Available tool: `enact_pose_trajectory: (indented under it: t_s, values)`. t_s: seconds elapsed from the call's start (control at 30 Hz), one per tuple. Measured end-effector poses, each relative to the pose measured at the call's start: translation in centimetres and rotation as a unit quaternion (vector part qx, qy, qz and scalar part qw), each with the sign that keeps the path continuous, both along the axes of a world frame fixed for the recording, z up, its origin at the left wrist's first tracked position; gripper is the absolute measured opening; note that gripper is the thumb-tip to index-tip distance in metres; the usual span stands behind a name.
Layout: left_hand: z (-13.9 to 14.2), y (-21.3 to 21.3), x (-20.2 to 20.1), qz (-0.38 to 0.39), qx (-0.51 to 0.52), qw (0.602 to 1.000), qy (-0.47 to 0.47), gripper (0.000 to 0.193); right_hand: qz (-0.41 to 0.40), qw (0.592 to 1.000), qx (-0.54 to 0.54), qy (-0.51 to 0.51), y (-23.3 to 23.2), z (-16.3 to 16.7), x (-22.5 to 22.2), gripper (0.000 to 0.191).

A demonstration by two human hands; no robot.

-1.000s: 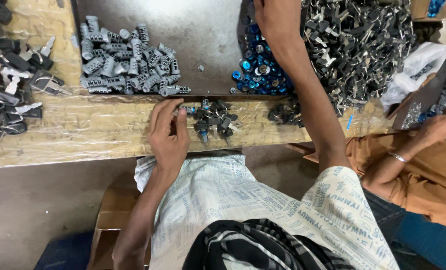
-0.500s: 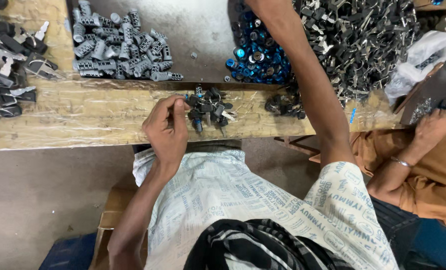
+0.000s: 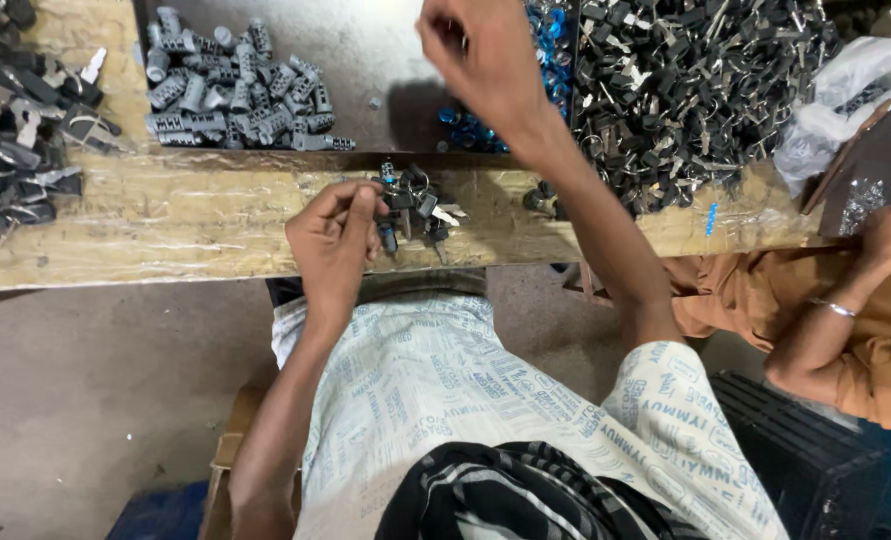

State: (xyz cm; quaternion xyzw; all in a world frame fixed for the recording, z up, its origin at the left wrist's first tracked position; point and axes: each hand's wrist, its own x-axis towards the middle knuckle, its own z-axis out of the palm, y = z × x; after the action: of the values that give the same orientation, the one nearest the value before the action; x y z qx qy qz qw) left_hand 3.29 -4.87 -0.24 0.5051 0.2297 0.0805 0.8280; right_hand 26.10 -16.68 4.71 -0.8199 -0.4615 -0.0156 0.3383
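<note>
My left hand (image 3: 333, 238) rests on the wooden bench (image 3: 165, 230), fingertips pinched on a small dark metal part (image 3: 388, 237). Touching it is a little heap of keys and lock parts (image 3: 420, 203). My right hand (image 3: 485, 62) is lifted over the dark tray (image 3: 385, 50), just left of the blue caps (image 3: 477, 128). Its fingers are curled, and I cannot see whether anything is inside them.
Grey ribbed cylinders (image 3: 237, 98) lie heaped on the tray's left. A big pile of dark keys (image 3: 705, 90) fills the right, beside a clear plastic bag (image 3: 837, 88). Black parts (image 3: 15, 150) cover the bench's left end. A co-worker's arm (image 3: 845, 310) reaches in at right. A black crate (image 3: 795, 450) sits below.
My right hand has pulled back from the blue caps and risen to the left over the tray. My left hand has stayed pinched by the small heap.
</note>
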Motion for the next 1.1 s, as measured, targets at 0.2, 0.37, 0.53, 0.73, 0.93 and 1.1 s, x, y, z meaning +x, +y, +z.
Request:
enact_pose_trajectory:
  t_s: [0.2,0.37,0.53,0.73,0.93,1.1]
  values:
    - [-0.8,2.6,0.4,-0.098,-0.114,0.989,-0.013,0.018,0.154,0.960,-0.035,-0.231,-2.6,1.2,-11.6,0.026]
    - [-1.1,2.5,0.1,-0.118,-0.162,0.979,-0.037,0.016,0.149,0.925,-0.038,-0.346,-2.6,1.5,-12.8,0.034]
    - [-1.5,3.5,-0.2,-0.066,-0.159,0.985,0.006,0.013,0.177,0.954,-0.012,-0.240,-1.4,0.0,-11.9,0.030]
    - [-2.9,4.1,0.3,0.060,0.109,0.992,0.024,0.010,0.030,0.977,-0.057,-0.205,0.4,-1.7,-1.0,0.015]
    - [-3.6,3.9,0.5,0.100,0.246,0.964,0.012,0.006,0.076,0.967,-0.120,-0.214,3.1,-2.9,6.1,0.029]
    - [-3.8,4.5,0.5,0.119,0.310,0.943,-0.004,0.006,0.086,0.969,-0.125,-0.197,4.2,-3.5,6.9,0.034]
